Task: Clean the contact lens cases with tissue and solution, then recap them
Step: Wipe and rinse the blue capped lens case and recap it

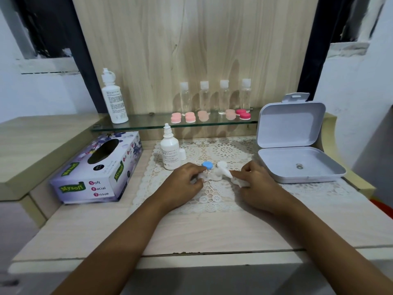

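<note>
On the lace mat [212,199] lies a white contact lens case [212,176], uncapped. My left hand [185,182] pinches its left end. My right hand [255,184] holds a crumpled white tissue [238,181], and a tissue-wrapped fingertip points into the case's right well. A blue cap [207,165] and a white cap [222,165] sit just behind the case. A small white solution bottle [169,152] stands open at the mat's back left, its little cap [182,154] beside it.
A tissue box [100,171] lies at the left. An open grey plastic box [297,158] stands at the right. The glass shelf [148,124] behind carries a large solution bottle [113,99], several clear bottles [214,96] and several pink lens cases [210,116].
</note>
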The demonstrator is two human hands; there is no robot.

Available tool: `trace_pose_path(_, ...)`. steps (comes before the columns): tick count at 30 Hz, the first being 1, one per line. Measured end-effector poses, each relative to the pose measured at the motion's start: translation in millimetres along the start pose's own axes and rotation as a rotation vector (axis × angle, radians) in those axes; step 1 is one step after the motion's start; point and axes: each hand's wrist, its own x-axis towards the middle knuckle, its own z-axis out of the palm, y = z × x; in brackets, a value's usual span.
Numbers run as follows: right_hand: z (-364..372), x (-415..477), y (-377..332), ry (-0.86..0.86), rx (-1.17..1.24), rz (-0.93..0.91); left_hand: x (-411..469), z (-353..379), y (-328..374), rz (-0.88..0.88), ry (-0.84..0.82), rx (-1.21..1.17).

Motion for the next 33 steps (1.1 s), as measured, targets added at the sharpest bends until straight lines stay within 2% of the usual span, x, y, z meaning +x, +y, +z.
trace_pose_path(4,-1.7,1.2,2.4,0.051,0.024,-0.005,-1.8,-3.0,-2.2,-0.021,0.008,0.021)
trace_pose_path(9,0.8,3.1,4.7,0.160,-0.039,0.032,-6.1,-5.9,-9.3,-0.069,-0.127,0.193)
trace_pose_path(15,0.5,-0.1,0.4,0.255,-0.001,-0.024,-7.2,-6.4,-7.1,-0.097,-0.164,0.200)
trace_pose_path(24,0.6,-2.9,-6.6,0.239,-0.245,-0.121,-8.5,-16.0,1.1,-0.131,-0.272,0.242)
trace_pose_path(28,-6.5,0.3,-7.5,0.194,-0.125,-0.038,-12.6,-30.1,5.1,-0.138,-0.337,0.232)
trace_pose_path(33,-23.8,4.1,-12.4,0.205,0.015,-0.039,-34.0,-52.2,8.0,-0.116,-0.240,0.159)
